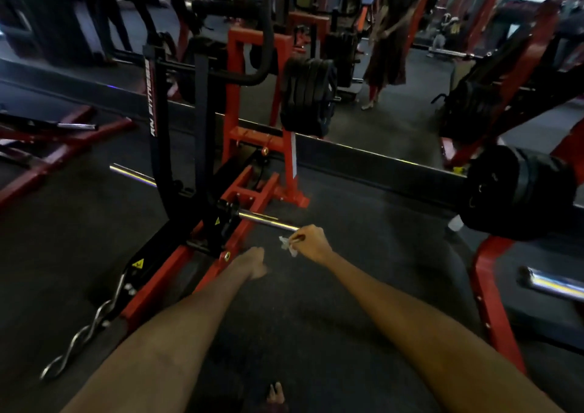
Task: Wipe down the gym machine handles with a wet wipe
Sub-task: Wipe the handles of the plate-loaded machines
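Note:
A red and black gym machine [252, 147] stands ahead of me on the dark floor. A chrome bar [268, 220] sticks out of its low black block toward the right. My right hand [311, 243] is at the free end of that bar, shut on a crumpled white wet wipe [288, 244] that hangs below my fingers. My left hand [252, 262] hovers lower and to the left, near the red base rail, fingers curled with nothing in them. Another chrome bar [132, 174] juts out on the machine's far left side.
A curled chrome bar [85, 327] lies on the floor at left. Black weight plates [512, 191] on a red rack stand at right, with a chrome stub [553, 283] below. A floor mirror [379, 96] behind reflects a standing person [387, 49]. My bare foot [275, 393] shows at the bottom.

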The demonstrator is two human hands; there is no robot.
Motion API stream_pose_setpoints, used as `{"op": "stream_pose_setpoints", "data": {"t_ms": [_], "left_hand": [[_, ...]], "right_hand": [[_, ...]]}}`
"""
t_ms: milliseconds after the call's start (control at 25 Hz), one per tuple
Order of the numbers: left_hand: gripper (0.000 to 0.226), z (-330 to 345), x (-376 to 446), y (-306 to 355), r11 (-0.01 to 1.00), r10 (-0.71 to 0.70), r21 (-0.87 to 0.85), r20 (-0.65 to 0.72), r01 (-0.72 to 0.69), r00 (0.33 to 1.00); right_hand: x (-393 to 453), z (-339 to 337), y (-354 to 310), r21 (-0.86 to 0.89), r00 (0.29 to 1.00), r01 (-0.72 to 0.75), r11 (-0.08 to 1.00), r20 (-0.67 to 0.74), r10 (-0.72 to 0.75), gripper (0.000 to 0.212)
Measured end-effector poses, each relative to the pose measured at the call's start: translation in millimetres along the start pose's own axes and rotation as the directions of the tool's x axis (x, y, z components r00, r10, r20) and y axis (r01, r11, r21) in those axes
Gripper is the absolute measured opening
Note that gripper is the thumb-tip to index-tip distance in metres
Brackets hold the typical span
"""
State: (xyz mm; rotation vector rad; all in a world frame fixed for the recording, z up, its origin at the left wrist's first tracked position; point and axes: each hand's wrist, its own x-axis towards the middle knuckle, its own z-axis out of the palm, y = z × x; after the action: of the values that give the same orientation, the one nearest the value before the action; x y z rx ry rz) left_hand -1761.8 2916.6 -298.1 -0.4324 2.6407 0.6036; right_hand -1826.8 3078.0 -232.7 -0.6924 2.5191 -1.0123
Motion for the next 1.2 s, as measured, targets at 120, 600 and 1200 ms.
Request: {"op": "stream_pose_setpoints", "data": {"t_ms": [120,600,1200], "left_hand": [[0.041,-57,46,-8,0.999,-0.001,-0.04,-0.074,-0.002,0.997],[0.037,-243,200,-67,0.986,-0.088,-0.164,-0.603,-0.015,0.793],[0.032,-473,323,-119,0.917,0.061,-0.131,-0.888,-0.378,0.456]], "right_hand": [[80,-22,-28,-0.014,0.997,0.065,0.998,-0.041,-0.065,0.013],[308,-32,-123,0.43,0.985,0.163,0.888,-0.016,-0.173,0.011],[454,4,-176,0.9,0.974,-0.226,0.374,0.218,0.065,0.011]]}}
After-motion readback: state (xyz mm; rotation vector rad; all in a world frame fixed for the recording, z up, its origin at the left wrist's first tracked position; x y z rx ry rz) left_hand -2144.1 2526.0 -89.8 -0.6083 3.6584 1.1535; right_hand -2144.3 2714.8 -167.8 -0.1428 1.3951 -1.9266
